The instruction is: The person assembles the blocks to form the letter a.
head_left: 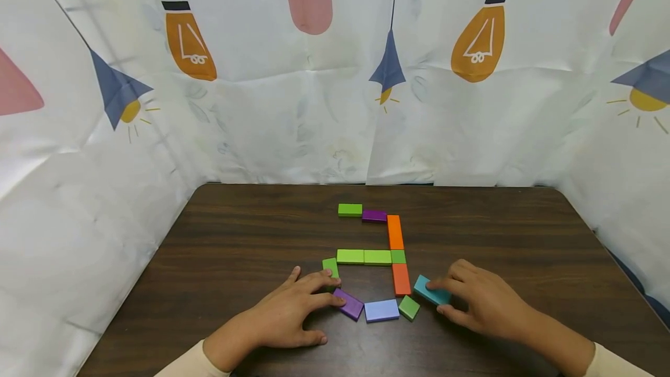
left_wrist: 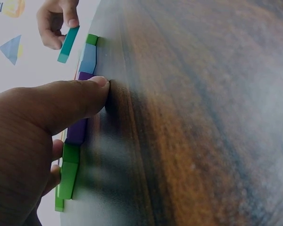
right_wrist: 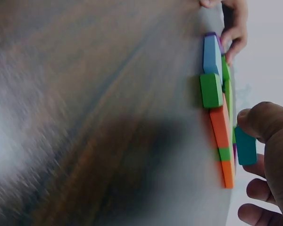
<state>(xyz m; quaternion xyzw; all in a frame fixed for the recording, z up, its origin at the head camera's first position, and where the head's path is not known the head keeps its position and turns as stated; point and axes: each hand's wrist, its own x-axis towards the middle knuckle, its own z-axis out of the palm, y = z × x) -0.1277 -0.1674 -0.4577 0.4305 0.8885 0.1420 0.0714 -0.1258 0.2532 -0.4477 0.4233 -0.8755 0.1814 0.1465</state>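
My right hand (head_left: 487, 304) pinches a teal block (head_left: 435, 295) between thumb and fingers; the right wrist view shows the block (right_wrist: 245, 146) held up off the table. My left hand (head_left: 285, 314) rests with spread fingers at a purple block (head_left: 352, 309) and a green block (head_left: 330, 263), fingertips touching both. Beside the purple block lies a light blue block (head_left: 381, 310), followed by a small green block (head_left: 409, 308) turned at an angle. Above that one stands a red-orange block (head_left: 401, 280), with a small green block (head_left: 398, 256) and an orange block (head_left: 395, 231) in line.
Two light green blocks (head_left: 363, 256) form a row leftward from the column. At the far end lie a dark purple block (head_left: 374, 216) and a green block (head_left: 350, 210). All rest on a dark wooden table (head_left: 251, 231), with a lamp-patterned cloth (head_left: 309, 121) behind it.
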